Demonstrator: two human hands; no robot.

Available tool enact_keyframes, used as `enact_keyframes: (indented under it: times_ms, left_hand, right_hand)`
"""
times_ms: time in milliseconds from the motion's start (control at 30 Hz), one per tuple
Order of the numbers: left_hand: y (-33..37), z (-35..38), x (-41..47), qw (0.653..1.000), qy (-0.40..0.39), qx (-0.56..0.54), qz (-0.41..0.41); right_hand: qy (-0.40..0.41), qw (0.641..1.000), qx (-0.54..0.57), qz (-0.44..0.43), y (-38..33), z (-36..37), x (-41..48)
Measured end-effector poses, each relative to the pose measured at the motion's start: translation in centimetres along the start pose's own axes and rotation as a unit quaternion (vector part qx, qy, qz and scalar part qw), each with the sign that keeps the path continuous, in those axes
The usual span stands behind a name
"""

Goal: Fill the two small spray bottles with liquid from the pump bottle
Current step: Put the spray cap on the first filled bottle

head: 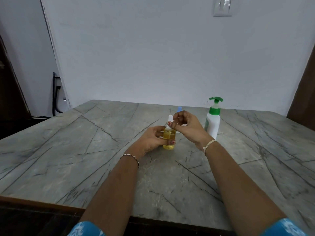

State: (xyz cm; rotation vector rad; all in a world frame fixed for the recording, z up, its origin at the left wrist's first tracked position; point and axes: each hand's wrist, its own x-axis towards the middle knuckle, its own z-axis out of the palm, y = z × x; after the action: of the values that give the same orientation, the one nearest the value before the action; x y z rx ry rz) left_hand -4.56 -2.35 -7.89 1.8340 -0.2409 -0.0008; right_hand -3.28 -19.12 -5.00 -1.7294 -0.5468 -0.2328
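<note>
Past my sleeves (87, 229), L hand (150, 141) grips yellow spray bottle (169, 135) upright; R hand (187, 126) pinches its white cap (170, 118) straight above.

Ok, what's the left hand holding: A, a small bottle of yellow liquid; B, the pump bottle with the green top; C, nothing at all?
A: the left hand grips the small yellow bottle, the right hand pinches its white spray top, and the pump bottle stands apart, untouched.
</note>
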Motion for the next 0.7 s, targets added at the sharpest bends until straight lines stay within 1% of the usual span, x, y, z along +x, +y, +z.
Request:
enact_keyframes:
  times_ms: [67, 167, 233, 267, 400, 467, 533, 633, 700]
  left_hand:
    - [-0.12, -0.06, 0.07, 1.000, 0.001, 0.002, 0.001]
    - [-0.08, -0.07, 0.13, 1.000, -0.001, 0.005, 0.002]
    - [0.04, 0.01, 0.05, 1.000, -0.002, 0.006, 0.004]
    - [0.07, 0.03, 0.02, 1.000, 0.000, 0.006, 0.005]
    - [0.01, 0.00, -0.01, 1.000, -0.002, 0.006, 0.000]
    - [-0.04, -0.07, 0.07, 1.000, -0.002, 0.011, -0.002]
    - [-0.03, -0.07, 0.07, 1.000, -0.002, 0.013, -0.001]
    - [-0.02, -0.09, 0.02, 1.000, -0.003, 0.017, 0.000]
    - [-0.05, -0.13, 0.02, 1.000, -0.004, 0.023, 0.000]
  right_hand:
    - [-0.017, 1.000, 0.016, 0.017, -0.17, -0.11, -0.12]
    - [-0.079, 0.995, 0.042, 0.047, -0.38, -0.71, -0.21]
    - [-0.112, 0.992, 0.039, 0.046, -0.21, -0.86, -0.18]
    - [-0.113, 0.992, 0.034, 0.042, -0.13, -0.79, -0.14]
    - [-0.052, 0.999, -0.010, 0.012, 0.03, -0.30, 0.00]
    - [-0.041, 0.999, -0.016, 0.002, 0.06, -0.18, 0.05]
    - [-0.046, 0.999, -0.016, 0.004, 0.13, -0.35, 0.07]
    - [-0.088, 0.996, -0.010, 0.020, 0.07, -0.70, -0.05]
    - [-0.099, 0.995, -0.009, 0.024, 0.10, -0.70, -0.10]
